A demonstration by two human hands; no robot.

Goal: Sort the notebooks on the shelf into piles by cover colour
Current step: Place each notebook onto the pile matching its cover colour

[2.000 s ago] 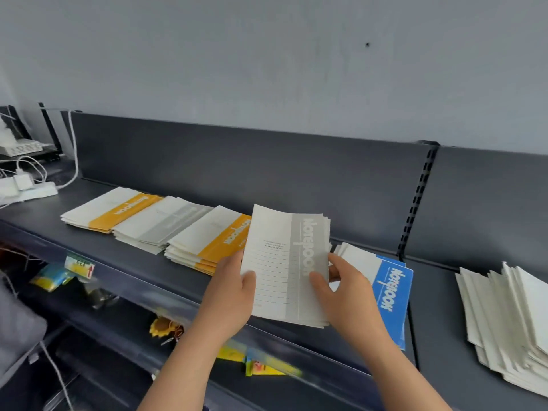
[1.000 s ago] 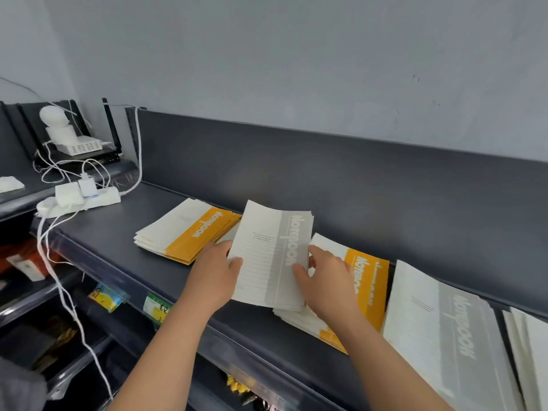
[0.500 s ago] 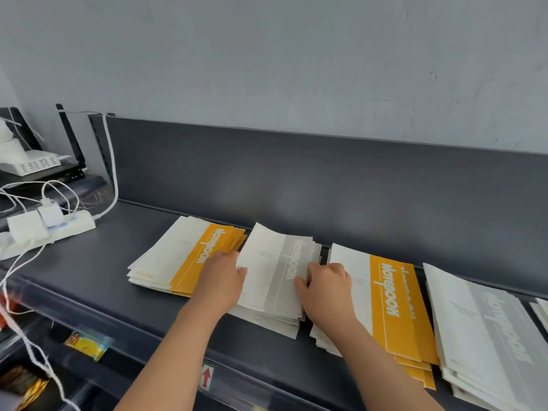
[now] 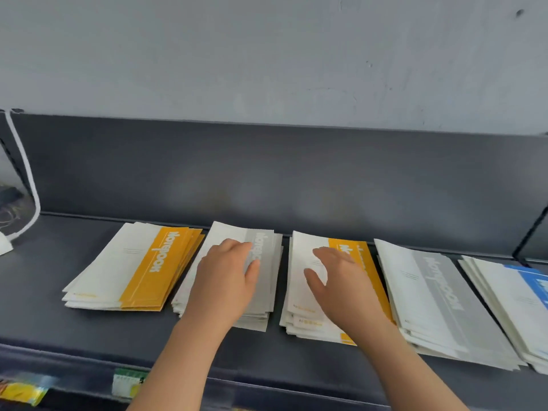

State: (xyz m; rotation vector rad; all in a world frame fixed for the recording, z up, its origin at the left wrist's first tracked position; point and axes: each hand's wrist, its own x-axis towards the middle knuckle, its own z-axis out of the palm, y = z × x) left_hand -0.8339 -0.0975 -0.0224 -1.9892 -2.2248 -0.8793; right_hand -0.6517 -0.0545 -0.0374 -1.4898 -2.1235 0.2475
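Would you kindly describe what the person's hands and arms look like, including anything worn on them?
Both are bare. The left hand and right hand wear no gloves, and no ring shows on the visible fingers. The left forearm and right forearm are uncovered down to the frame's bottom edge: no sleeve, watch or bracelet in sight.

White cable (image 4: 28,179): far left of the left hand (image 4: 225,280), running down beside the dark back panel (image 4: 296,173). Green-white price label (image 4: 129,381): below and left of that hand. Yellow item (image 4: 22,393), blurred: further left. Grey wall (image 4: 267,54): above, beyond it.
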